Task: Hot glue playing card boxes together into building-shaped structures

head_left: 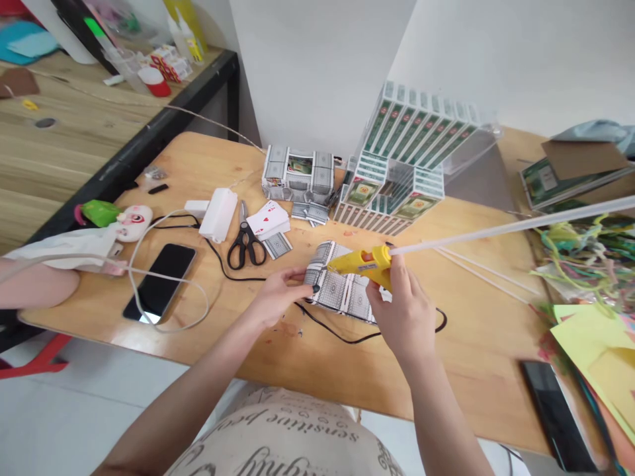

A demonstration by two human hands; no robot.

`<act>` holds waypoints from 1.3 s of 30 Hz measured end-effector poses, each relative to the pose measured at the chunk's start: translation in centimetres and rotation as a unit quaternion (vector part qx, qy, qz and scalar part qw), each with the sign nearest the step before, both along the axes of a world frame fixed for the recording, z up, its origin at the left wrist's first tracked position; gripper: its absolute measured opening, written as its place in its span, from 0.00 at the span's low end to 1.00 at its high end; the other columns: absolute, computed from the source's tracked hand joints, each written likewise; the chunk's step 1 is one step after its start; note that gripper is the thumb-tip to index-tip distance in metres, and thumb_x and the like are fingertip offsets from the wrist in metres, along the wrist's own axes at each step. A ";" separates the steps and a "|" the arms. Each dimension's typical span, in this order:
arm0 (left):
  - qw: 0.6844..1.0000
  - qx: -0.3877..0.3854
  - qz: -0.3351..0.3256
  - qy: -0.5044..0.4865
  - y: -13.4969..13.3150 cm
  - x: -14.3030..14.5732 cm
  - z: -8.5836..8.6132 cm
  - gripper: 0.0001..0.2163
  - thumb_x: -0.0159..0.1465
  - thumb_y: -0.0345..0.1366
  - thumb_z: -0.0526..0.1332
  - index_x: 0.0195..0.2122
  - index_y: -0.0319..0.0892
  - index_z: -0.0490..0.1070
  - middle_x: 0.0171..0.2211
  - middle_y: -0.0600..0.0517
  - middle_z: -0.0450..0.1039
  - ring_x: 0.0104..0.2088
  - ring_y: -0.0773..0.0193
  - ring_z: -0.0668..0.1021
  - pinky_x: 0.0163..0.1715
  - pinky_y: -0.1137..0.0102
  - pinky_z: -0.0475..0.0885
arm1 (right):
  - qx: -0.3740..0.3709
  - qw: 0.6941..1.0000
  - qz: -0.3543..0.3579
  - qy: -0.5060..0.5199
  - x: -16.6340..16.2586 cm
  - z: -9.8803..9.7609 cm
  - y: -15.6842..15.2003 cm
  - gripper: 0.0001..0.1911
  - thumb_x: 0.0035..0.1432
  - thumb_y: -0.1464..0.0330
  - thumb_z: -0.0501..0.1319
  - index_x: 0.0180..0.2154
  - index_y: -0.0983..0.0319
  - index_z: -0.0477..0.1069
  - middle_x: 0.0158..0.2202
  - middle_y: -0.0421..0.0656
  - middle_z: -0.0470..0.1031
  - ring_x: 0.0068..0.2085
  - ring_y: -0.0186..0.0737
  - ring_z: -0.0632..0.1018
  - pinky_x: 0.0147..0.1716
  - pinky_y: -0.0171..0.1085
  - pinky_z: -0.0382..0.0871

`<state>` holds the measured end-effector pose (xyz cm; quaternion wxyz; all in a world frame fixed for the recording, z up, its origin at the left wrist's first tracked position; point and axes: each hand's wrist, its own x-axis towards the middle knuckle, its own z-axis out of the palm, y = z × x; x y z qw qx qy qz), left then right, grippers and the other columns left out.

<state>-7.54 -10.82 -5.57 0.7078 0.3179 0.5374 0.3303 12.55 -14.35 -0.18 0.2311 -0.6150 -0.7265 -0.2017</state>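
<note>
Right hand [409,317] clamped round a yellow plastic glue gun [364,260], long pale stick [496,229] behind — left hand [276,297] gripping a grey-patterned, ridged card piece [333,288] on smooth wooden surface [489,357].

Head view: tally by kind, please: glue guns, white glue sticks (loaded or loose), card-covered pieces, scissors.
Glue gun: 1
White glue sticks: 3 (one in the gun, two loose)
Card-covered pieces: 2
Scissors: 1
Total: 7
</note>
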 end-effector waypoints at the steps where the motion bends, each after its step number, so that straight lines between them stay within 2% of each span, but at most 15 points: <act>1: 1.000 -0.001 0.000 0.000 0.0 0.0 0.0 0.20 0.45 0.27 0.68 0.42 0.37 0.75 0.38 0.48 0.77 0.30 0.65 0.78 0.32 0.71 0.71 | 0.003 1.000 -0.002 0.002 0.0 0.0 0.0 0.29 0.54 0.75 0.52 0.59 0.67 0.54 0.29 0.44 0.74 0.29 0.40 0.75 0.23 0.34 0.68; 7: 1.000 -0.011 -0.001 -0.008 -0.1 -0.2 -0.3 0.22 0.44 0.29 0.70 0.43 0.38 0.75 0.39 0.48 0.77 0.32 0.63 0.79 0.31 0.71 0.71 | -0.007 1.000 0.012 0.016 -0.1 -0.2 -0.3 0.29 0.55 0.76 0.52 0.59 0.66 0.53 0.29 0.44 0.74 0.29 0.40 0.76 0.25 0.34 0.70; 11: 0.999 -0.014 -0.005 -0.030 -0.1 -0.4 -0.2 0.22 0.44 0.31 0.72 0.42 0.38 0.76 0.39 0.47 0.78 0.33 0.61 0.79 0.34 0.69 0.73 | -0.013 0.999 0.017 0.025 -0.1 -0.1 -0.6 0.30 0.54 0.76 0.52 0.60 0.66 0.53 0.30 0.44 0.74 0.31 0.40 0.76 0.26 0.34 0.71; 24: 0.999 -0.007 -0.006 -0.040 -0.1 -0.6 -0.2 0.25 0.41 0.35 0.74 0.43 0.38 0.76 0.40 0.47 0.77 0.33 0.62 0.79 0.37 0.68 0.73 | -0.037 0.999 0.025 0.010 0.0 0.7 -1.0 0.29 0.53 0.77 0.52 0.58 0.67 0.55 0.29 0.42 0.73 0.30 0.39 0.75 0.25 0.34 0.69; 31: 0.998 -0.005 -0.017 -0.052 -0.2 -0.8 -0.1 0.25 0.42 0.34 0.74 0.43 0.39 0.75 0.39 0.48 0.78 0.34 0.62 0.79 0.38 0.68 0.73 | -0.043 0.999 0.027 0.017 0.1 0.7 -1.1 0.29 0.54 0.76 0.51 0.59 0.64 0.53 0.30 0.43 0.74 0.30 0.40 0.76 0.25 0.34 0.69; 39: 0.999 -0.004 -0.029 -0.034 -0.2 -0.4 0.5 0.25 0.43 0.30 0.72 0.45 0.38 0.75 0.41 0.48 0.78 0.37 0.60 0.79 0.40 0.68 0.73 | -0.051 0.998 0.045 0.014 0.0 0.7 -1.2 0.29 0.53 0.78 0.50 0.58 0.67 0.54 0.27 0.42 0.72 0.29 0.39 0.75 0.25 0.34 0.68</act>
